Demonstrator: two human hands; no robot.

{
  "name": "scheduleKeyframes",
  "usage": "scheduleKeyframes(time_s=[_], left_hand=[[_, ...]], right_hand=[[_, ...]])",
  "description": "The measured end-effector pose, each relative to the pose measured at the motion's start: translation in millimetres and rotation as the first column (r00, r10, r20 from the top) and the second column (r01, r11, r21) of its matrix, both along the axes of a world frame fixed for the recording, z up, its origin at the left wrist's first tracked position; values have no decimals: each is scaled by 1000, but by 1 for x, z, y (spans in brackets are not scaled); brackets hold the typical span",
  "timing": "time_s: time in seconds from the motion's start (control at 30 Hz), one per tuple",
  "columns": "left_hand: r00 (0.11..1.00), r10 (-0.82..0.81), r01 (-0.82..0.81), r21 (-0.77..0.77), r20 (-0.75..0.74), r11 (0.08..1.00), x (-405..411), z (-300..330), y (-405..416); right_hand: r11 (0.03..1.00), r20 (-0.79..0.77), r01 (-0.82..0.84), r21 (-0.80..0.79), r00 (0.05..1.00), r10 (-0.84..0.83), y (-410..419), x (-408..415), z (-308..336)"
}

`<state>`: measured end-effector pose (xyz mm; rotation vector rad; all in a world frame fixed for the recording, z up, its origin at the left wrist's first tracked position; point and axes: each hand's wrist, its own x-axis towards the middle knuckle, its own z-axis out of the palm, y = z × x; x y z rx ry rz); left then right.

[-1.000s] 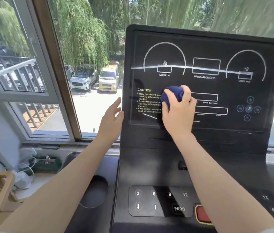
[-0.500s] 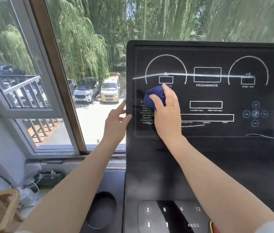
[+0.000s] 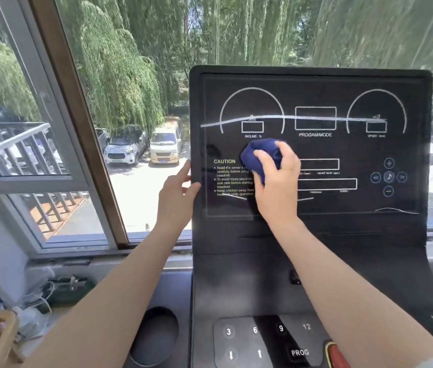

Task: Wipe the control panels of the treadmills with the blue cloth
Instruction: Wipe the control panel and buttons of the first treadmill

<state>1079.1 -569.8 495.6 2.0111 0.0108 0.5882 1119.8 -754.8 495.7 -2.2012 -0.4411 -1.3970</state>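
We look down over two bare forearms reaching toward a tall black treadmill panel [image 3: 316, 155] that stands in front of a window.

Our right hand [image 3: 276, 184] is curled around a bunched dark blue cloth [image 3: 259, 155], with the fingers wrapped over its top and right side and the thumb across its front. The cloth bulges out above and to the left of the fingers. The hand presses the cloth against the left half of the panel, just under the small "INCLINE %" box and beside the yellow "CAUTION" heading, covering the ends of the printed warning lines. A thin ring shows on one finger.

Our left hand [image 3: 176, 195] is open, its fingers straight and close together, pointing up. It rests against the panel's left edge, with the thumb lying on the front face beside the warning text. It holds nothing.

A pale streak [image 3: 289, 118] runs across the panel above the right hand, passing through the two arc-shaped dials and the "PROGAM/MODE" box. To the right of the right hand is a cluster of round buttons [image 3: 388, 177].

Below both forearms lies the keypad [image 3: 257, 338], marked 3, 6, 9, 12 and PROG, with a round cup well [image 3: 157, 338] beneath the left forearm.

Beyond the left hand, through the window, are parked cars [image 3: 141, 147] and willow trees.
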Motion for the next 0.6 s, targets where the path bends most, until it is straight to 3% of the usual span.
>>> scheduleKeyframes(time_s=[0.07, 0.13, 0.17, 0.23, 0.3, 0.37, 0.4, 0.5, 0.6], left_hand=[[1000, 7, -7, -3, 11, 1000, 1, -1, 0], [1000, 7, -7, 7, 11, 1000, 2, -1, 0], [1000, 6, -6, 3, 3, 1000, 2, 0, 0], [1000, 11, -11, -20, -16, 1000, 3, 2, 0], [1000, 18, -18, -21, -13, 1000, 2, 4, -2], [1000, 24, -24, -18, 0, 1000, 2, 4, -5], [1000, 27, -27, -21, 3, 999, 2, 3, -6], [999, 33, -33, -35, -5, 999, 2, 2, -5], [999, 34, -34, -32, -10, 999, 1, 1, -5]], right_hand=[[970, -19, -144, -195, 990, 143, 16, -18, -18], [861, -184, -382, -335, 923, 338, 23, -41, -29], [814, -272, -463, -350, 882, 384, 22, -52, -27], [797, -354, -560, -227, 810, 468, 16, -63, -18], [867, -310, -483, -122, 848, 429, 9, -58, -7], [919, -282, -385, 80, 876, 391, 5, -48, 5], [957, -275, -265, 117, 917, 287, 4, -42, 9], [994, -195, 52, 99, 980, -32, 3, -23, 16], [1000, -117, -26, -1, 993, 26, 5, -22, 11]])
